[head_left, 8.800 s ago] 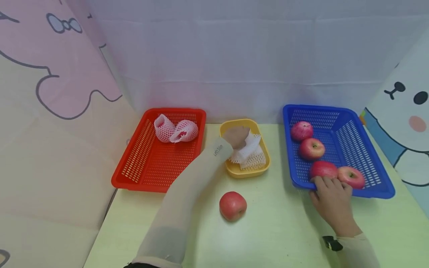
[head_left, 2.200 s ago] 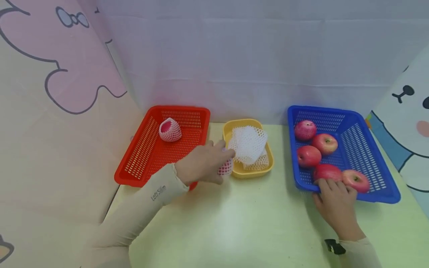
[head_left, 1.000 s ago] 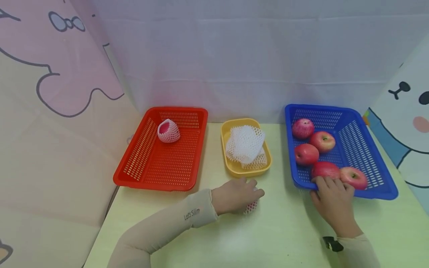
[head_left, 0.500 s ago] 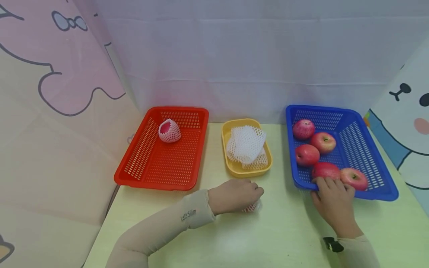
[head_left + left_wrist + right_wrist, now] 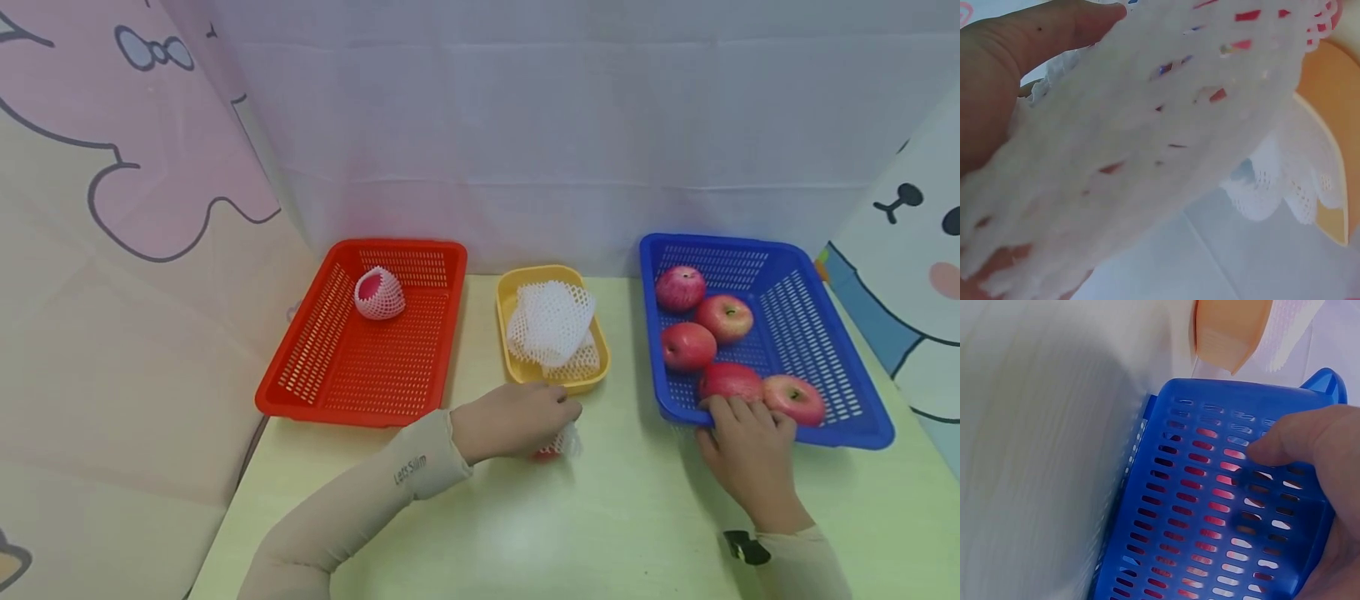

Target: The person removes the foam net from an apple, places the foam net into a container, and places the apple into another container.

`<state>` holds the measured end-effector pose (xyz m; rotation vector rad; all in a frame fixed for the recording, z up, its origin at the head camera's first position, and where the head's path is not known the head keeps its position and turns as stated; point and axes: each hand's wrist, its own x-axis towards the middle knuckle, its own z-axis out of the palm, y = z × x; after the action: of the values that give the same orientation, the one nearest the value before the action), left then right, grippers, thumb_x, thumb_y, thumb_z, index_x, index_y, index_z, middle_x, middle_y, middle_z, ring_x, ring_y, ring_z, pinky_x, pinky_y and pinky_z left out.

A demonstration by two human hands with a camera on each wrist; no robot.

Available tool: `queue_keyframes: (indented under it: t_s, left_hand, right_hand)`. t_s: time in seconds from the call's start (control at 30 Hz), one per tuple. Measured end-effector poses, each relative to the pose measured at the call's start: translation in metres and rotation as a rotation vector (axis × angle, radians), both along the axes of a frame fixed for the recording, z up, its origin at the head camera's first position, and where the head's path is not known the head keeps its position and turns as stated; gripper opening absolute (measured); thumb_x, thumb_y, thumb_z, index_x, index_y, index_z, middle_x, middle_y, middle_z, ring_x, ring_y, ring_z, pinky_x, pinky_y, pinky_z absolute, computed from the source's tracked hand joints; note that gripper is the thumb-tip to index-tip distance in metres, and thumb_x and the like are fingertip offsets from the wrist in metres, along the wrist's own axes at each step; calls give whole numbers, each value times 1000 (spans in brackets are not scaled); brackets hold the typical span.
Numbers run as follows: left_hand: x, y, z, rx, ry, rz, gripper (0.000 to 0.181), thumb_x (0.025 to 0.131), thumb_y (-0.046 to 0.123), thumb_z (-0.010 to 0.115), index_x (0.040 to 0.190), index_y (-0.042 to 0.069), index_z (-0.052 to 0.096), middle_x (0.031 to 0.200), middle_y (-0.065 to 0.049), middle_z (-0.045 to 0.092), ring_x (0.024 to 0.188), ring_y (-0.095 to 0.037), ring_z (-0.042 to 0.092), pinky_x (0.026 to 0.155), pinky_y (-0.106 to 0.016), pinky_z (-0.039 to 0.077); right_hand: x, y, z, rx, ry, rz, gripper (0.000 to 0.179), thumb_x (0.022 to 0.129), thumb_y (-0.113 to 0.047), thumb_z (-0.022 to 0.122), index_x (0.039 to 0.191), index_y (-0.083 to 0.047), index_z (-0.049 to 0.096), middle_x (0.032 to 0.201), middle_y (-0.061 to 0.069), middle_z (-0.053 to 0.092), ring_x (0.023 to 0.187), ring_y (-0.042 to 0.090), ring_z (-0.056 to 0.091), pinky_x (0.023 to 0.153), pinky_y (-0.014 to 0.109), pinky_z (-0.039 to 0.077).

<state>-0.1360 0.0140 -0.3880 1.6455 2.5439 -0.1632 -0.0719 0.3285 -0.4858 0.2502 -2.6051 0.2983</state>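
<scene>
My left hand [image 5: 517, 419] is over the table in front of the yellow tray. It grips a white foam fruit net [image 5: 567, 440], which hangs loosely and fills much of the left wrist view. Beneath the hand, part of a red apple [image 5: 544, 456] shows; most of it is hidden. My right hand [image 5: 752, 458] holds the front rim of the blue basket [image 5: 795, 317], with its thumb on the outer wall in the right wrist view. Several bare apples, one of them a striped apple [image 5: 680, 288], lie in that basket.
A red basket [image 5: 360, 379] at left contains one apple in a pinkish foam net [image 5: 379, 293]. The yellow tray [image 5: 517, 377] in the middle holds loose white nets [image 5: 553, 323]. A white cloth [image 5: 540, 150] hangs behind, and printed cloths flank the table.
Earlier, a bare apple left the table and the blue basket gained one. A netted apple came from the red basket to the table. Now the net is pulled up, baring red skin; the right hand stays put.
</scene>
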Motion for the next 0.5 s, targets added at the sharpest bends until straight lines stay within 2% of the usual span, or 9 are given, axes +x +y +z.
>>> queue_keyframes:
  t_s: [0.1, 0.2, 0.33, 0.4, 0.5]
  left_hand:
    - [-6, 0, 5, 27, -28, 33, 23, 95, 22, 68, 116, 12, 63, 98, 1, 63, 80, -10, 55, 69, -16, 49]
    - [-17, 2, 10, 66, -98, 80, 21, 97, 20, 64, 117, 13, 64, 98, 2, 62, 80, -10, 54, 69, -16, 48]
    - [-38, 8, 17, 121, -220, 144, 25, 98, 20, 63, 122, 15, 61, 102, 4, 62, 85, -9, 55, 76, -17, 48]
    - [-49, 11, 19, 137, -249, 162, 29, 98, 20, 63, 127, 15, 60, 106, 4, 62, 90, -9, 56, 80, -18, 48]
    - [-67, 15, 19, 152, -241, 179, 34, 99, 20, 63, 131, 14, 58, 111, 3, 62, 97, -11, 57, 87, -22, 48]
  right_hand:
    - [0, 0, 0, 2, 10, 2, 23, 73, -6, 69, 95, -3, 61, 86, 18, 61, 87, 43, 53, 73, 63, 33]
    - [0, 1, 0, 6, 6, 0, 23, 73, -6, 69, 95, -3, 61, 86, 18, 61, 87, 43, 53, 73, 62, 33]
    - [0, 0, 1, 11, -10, -10, 25, 73, -6, 70, 95, -3, 61, 87, 19, 60, 87, 43, 53, 73, 62, 33]
    - [0, 0, 1, 14, -15, -14, 25, 73, -6, 71, 96, -3, 61, 87, 18, 60, 87, 43, 53, 73, 62, 33]
    - [0, 0, 1, 17, -27, -16, 27, 72, -6, 72, 96, -3, 61, 87, 18, 60, 88, 43, 53, 73, 63, 33]
